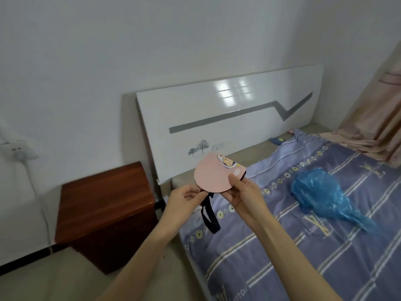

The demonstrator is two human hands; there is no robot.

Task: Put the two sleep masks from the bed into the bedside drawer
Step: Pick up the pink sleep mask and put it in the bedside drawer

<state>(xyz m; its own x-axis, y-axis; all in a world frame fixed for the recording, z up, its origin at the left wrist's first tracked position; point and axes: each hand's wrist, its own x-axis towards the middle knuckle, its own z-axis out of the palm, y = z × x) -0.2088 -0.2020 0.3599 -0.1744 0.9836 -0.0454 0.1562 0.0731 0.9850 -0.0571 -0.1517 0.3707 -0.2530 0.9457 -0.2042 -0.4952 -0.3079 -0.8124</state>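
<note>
— Hands first: what were they doing?

— Both held one pink sleep mask (213,177) in the air, above the near corner of the bed (303,235) and just in front of the white headboard (227,118). The right hand (247,197) had its fingers (234,179) closed on the mask's right edge, thumb on top of the pink face. The left hand (184,200) pinched the mask's lower left edge, where the dark strap (209,216) joins; its fingers curled in tightly. The strap hung down in a loop between the wrists.

— Anything printed on the mask?

— A small cartoon figure near its top edge; no words I could make out.

— Any writing elsewhere?

— The purple striped bedspread (282,257) carried an "LV" monogram, and "LOUIS" could partly be read under one of them, upside down, with "UTTON" near the bottom edge.

— And the drawer?

— A reddish-brown bedside cabinet (104,213) stood on the floor left of the bed, just beside the headboard. Its front was in shadow, so I could not tell whether a drawer was open. A crumpled blue plastic bag (319,192) lay on the bedspread, right of the hands.
</note>
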